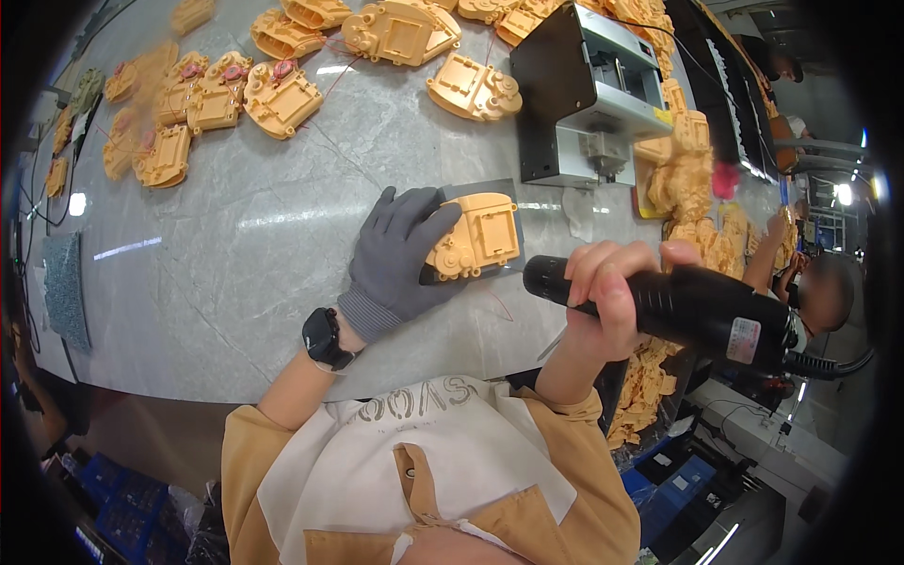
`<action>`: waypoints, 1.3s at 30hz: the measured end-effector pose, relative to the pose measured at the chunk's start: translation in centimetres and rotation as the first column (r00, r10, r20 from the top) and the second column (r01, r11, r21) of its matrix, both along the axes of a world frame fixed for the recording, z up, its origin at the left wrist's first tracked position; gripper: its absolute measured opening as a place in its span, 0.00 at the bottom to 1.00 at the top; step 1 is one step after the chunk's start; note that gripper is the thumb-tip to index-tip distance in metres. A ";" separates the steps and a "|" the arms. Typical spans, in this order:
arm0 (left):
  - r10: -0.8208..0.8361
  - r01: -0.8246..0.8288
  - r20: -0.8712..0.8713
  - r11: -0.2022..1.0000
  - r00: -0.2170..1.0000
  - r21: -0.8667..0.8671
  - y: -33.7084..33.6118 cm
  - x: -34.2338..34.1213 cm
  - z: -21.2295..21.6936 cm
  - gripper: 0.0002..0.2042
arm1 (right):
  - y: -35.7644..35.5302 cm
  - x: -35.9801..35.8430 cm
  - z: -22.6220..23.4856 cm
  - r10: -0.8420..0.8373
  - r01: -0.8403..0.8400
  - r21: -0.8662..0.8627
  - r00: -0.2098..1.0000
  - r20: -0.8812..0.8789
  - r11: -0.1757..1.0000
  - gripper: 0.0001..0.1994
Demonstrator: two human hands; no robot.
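Observation:
My left hand (400,247), in a grey knit glove, is wrapped around the left side of a yellow-orange plastic housing (494,235). The housing lies on a dark flat pad (508,193), its square recess and round bosses facing up. My bare right hand (612,287) grips a black corded electric screwdriver (697,306). The tool is held nearly level, its narrow end towards the housing but apart from it; no bit can be made out.
Several similar housings (282,99) lie at the far left, some with red wire coils. Another housing (474,87) sits beside a black and white machine (574,104) at the back. More housings (720,245) are piled right. A blue-grey foam sheet (66,292) lies at the left edge.

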State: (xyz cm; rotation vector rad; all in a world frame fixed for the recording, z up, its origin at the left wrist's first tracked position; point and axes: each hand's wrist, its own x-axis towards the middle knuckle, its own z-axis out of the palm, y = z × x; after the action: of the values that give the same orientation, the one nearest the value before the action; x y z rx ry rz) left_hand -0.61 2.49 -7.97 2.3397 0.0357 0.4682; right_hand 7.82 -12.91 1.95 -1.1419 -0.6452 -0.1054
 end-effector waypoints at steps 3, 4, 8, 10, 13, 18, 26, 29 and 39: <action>-0.005 0.005 0.026 1.000 1.000 -0.025 0.1 -0.1 -0.2 0.38 | 0.7 0.2 -0.8 0.006 -0.008 -0.075 1.000 -0.029 0.997 0.24; -0.001 0.001 0.025 1.000 1.000 -0.016 0.1 -0.1 -0.3 0.38 | 0.9 0.3 -0.9 0.002 -0.005 -0.086 0.999 -0.033 0.996 0.23; 0.004 -0.004 0.024 1.000 1.000 0.025 0.1 -0.2 -0.2 0.37 | 1.4 0.0 -1.2 -0.004 0.012 -0.167 0.999 0.046 0.986 0.21; 0.007 -0.009 0.036 0.999 0.999 0.049 0.1 -0.4 -0.3 0.37 | 1.4 -0.1 -1.4 -0.004 0.016 -0.211 0.998 0.057 0.977 0.21; 0.021 -0.027 0.087 0.997 0.996 0.078 -0.1 -0.3 -0.3 0.36 | 1.4 0.0 -1.7 -0.001 -0.008 -0.168 0.999 -0.054 0.986 0.22; 0.018 -0.025 0.120 0.998 0.993 0.057 0.0 -0.5 -0.6 0.34 | 0.6 0.1 -1.9 -0.004 0.013 -0.120 0.997 0.075 0.993 0.28; -0.004 0.000 0.119 1.000 0.993 0.031 -0.1 -0.3 -0.1 0.35 | -0.6 10.2 1.9 -0.485 0.481 0.060 0.863 0.142 0.875 0.26; -0.001 0.000 0.121 1.000 0.993 0.006 0.1 -0.1 -0.1 0.36 | -0.3 11.5 0.4 -0.484 0.525 -0.149 0.840 0.245 0.838 0.22; -0.024 0.026 0.076 0.999 0.997 -0.022 0.4 -0.4 -0.5 0.37 | -1.3 0.1 0.4 -0.027 0.031 -0.017 0.974 0.225 0.999 0.27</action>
State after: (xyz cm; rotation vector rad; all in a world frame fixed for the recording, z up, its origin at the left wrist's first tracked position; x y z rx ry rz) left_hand -0.99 2.93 -8.42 2.2955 -0.0241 0.5414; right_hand 7.95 -14.23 2.33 -1.1690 -0.8319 -0.2566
